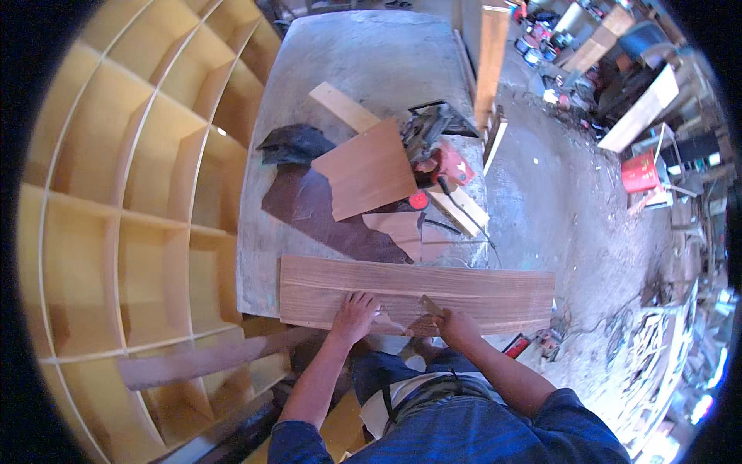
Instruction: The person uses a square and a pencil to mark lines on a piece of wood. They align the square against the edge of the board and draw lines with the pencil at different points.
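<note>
A long wood-grain board (481,290) lies across the near end of the worktable in front of me. My left hand (355,316) rests on its near part, fingers spread over the surface, and I see nothing gripped in it. In my right hand (455,329) is a small flat scraper-like blade (430,305), pointing up and left over the board. Between the two hands the board's near edge looks uneven, with a pale patch and a darker brown piece (422,326); whether that piece is loose, I cannot tell.
Beyond the board, the worktable (371,52) carries a red power saw (449,165), a brown panel offcut (371,174), dark sheet scraps (307,203) and a pale wood strip (342,107). A compartmented wooden shelf unit (156,145) lines the left. A red bucket (639,172) stands right.
</note>
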Motion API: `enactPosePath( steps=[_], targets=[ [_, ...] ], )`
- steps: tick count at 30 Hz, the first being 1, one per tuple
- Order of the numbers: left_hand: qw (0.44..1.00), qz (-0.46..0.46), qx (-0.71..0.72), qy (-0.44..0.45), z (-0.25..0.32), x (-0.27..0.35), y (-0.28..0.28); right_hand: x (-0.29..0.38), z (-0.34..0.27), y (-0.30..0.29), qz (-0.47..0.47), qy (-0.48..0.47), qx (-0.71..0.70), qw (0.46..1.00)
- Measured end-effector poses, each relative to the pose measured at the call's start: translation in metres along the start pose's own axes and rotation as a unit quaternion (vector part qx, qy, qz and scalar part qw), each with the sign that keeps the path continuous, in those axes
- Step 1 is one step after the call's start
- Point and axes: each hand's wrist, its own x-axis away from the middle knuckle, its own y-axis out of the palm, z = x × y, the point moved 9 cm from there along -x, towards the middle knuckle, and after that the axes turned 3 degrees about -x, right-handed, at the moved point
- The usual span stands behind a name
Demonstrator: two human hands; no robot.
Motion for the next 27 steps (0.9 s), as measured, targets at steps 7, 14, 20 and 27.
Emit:
enactPosePath(
  steps=[7, 14, 20, 27],
  targets=[
    [0.887, 0.036, 0.314, -0.337, -0.045, -0.031, -0.052, -0.017, 0.003, 0.011, 0.023, -0.024, -0.005, 0.999],
    [0.962, -0.095, 0.121, -0.227, -0.009, -0.038, -0.055, -0.017, -0.016, -0.007, -0.029, -0.041, -0.018, 0.999],
    [0.991, -0.043, -0.084, -0.099, 0.029, 0.024, 0.001, -0.02, -0.004, 0.004, -0.021, -0.037, -0.051, 0.998],
    [0.974, -0.179, -0.088, -0.108, 0.02, 0.014, -0.007, 0.002, -0.007, -0.007, -0.034, 0.03, -0.127, 0.991]
  ],
)
